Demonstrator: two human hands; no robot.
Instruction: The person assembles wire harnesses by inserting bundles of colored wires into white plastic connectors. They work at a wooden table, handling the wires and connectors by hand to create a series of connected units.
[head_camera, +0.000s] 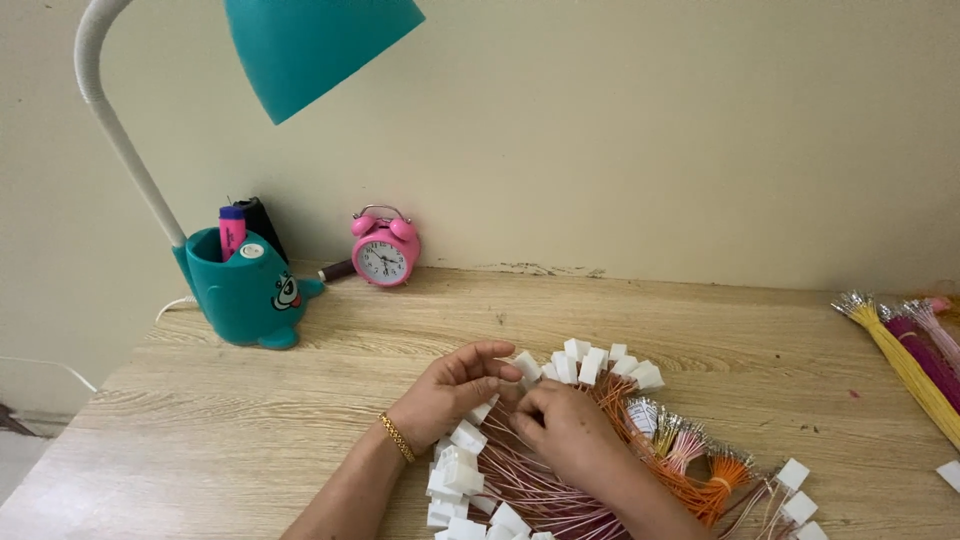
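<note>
White connectors (585, 366) on pink and orange wires fan across the table (300, 400) around both hands; left hand (455, 390) and right hand (560, 425) pinch one between them.

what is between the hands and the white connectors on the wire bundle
Nothing visible: the left hand and right hand already rest on the wire bundle, fingers meeting at the white connectors. Whether either grips one cannot be told.
</note>
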